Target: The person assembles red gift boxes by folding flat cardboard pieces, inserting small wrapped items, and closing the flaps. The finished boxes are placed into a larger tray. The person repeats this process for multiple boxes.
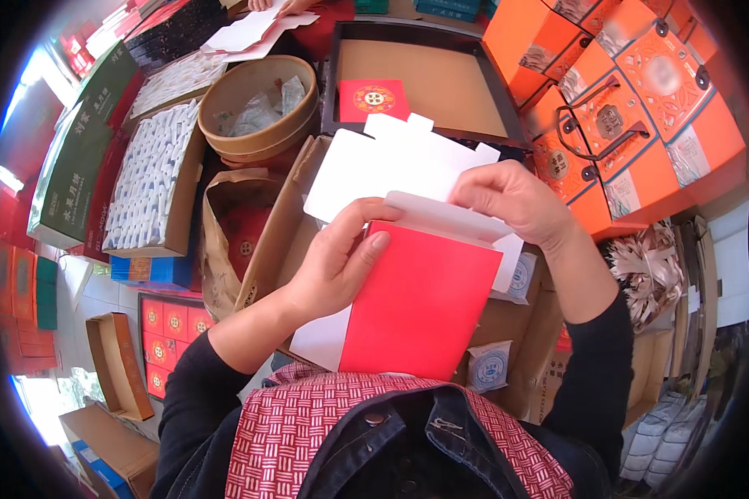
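Carton [424, 303], one: plain red face; white flap [445, 219] raised, far edge; between left hand [339, 259] and right hand [518, 202].

Bright light [35, 68] glares at left over a pale tiled floor [101, 289].

a carton [424, 299] is sitting between the left hand [337, 259] and the right hand [520, 200]. beyond it, a tray [429, 71] is holding a box [374, 99]. left of the tray, a tub [258, 148] is standing with bags [262, 116] lying inside. gift boxes [609, 123] are standing at the right.
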Available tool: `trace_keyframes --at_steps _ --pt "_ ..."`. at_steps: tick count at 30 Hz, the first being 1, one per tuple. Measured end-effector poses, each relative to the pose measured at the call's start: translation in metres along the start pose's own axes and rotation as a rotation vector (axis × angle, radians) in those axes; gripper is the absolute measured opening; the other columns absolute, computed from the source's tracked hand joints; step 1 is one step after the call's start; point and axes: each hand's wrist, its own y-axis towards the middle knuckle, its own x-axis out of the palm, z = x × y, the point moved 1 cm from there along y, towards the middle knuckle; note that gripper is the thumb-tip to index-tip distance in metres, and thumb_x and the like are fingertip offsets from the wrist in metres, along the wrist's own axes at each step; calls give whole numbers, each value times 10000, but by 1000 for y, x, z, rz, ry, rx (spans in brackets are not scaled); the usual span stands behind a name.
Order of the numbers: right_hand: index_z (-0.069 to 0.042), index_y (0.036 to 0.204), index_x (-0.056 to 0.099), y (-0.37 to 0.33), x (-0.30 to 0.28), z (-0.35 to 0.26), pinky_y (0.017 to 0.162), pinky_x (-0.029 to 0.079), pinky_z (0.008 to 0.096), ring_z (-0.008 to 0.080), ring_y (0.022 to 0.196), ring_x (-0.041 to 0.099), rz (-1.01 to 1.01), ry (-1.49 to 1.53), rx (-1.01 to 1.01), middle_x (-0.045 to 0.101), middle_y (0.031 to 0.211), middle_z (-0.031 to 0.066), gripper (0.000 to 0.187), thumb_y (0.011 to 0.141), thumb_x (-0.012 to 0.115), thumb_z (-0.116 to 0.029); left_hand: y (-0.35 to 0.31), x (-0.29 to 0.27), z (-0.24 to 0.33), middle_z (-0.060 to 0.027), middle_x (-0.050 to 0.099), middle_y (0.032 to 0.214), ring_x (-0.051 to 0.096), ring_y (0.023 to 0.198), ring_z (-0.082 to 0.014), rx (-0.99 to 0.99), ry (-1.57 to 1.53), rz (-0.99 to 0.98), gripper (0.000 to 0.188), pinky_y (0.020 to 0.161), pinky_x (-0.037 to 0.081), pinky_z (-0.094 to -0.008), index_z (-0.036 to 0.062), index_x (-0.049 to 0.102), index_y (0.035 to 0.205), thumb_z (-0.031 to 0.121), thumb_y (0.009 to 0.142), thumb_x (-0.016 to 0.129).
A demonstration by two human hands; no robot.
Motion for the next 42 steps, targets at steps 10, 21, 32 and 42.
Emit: trace_keyframes --at_steps 10,21,32,42 --pt "-81 1225 616 13 32 -26 790 489 246 99 883 610 -149 -73 38 685 1052 78 339 907 619 -198 -5 5 -15 -200 454 1224 515 1141 -250 98 -228 82 422 960 455 -350 -9 257 1270 35 940 516" --pt "-55 1131 665 16 38 -23 787 487 289 168 857 632 2 -406 -122 682 954 116 262 884 595 -105 -4 5 -11 -186 406 1282 501 1139 -251 128 -169 78 476 946 455 -359 14 243 1328 41 940 518" --pt "22 939 681 -11 3 -16 770 458 238 97 855 583 240 -59 -237 638 893 42 177 892 638 -144 -4 0 -9 -150 514 1160 535 1042 -211 138 55 78 235 886 433 -297 -3 459 1152 52 933 526" --pt "42 1093 659 -41 39 13 789 493 231 110 853 624 365 256 98 693 944 104 258 888 629 -111 -4 7 -6 -141 479 1173 489 1031 -176 90 -42 42 206 918 398 -299 -2 417 1160 95 979 436"
